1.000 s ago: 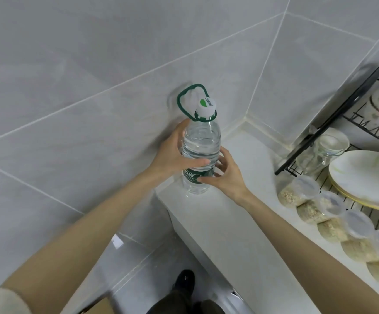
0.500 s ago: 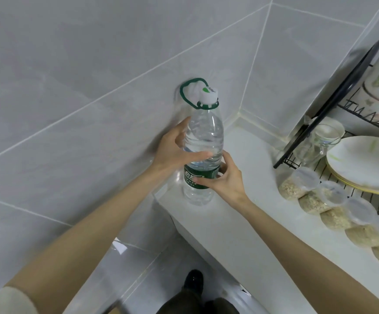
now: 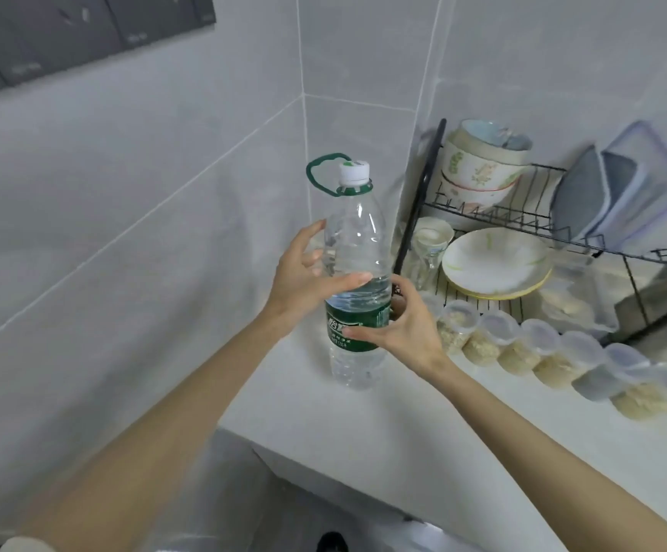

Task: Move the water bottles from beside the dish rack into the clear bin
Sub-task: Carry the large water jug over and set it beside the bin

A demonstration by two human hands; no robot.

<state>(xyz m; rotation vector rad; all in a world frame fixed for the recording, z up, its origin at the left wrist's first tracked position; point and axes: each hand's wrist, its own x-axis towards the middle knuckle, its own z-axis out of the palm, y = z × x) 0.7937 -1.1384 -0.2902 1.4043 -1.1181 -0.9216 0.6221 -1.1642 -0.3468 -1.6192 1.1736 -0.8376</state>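
Note:
A large clear water bottle [image 3: 357, 249] with a white cap, a green carry loop and a green label stands upright near the left end of the white counter [image 3: 423, 432], in the tiled corner. My left hand [image 3: 304, 278] wraps its upper body from the left, thumb across the front. My right hand [image 3: 403, 324] grips the label band from the right. To the right stands the black wire dish rack [image 3: 531, 217]. No clear bin is in view.
The rack holds stacked bowls [image 3: 481, 165], plates [image 3: 495, 264], a glass jar [image 3: 429, 249] and plastic container lids [image 3: 618, 193]. A row of several small lidded tubs of grain [image 3: 523, 344] lies along the counter in front of it. The counter's left edge drops to the floor.
The view has swung up and to the right, showing more of the dish rack. Both hands stay on the bottle, which looks raised a little and nearer.

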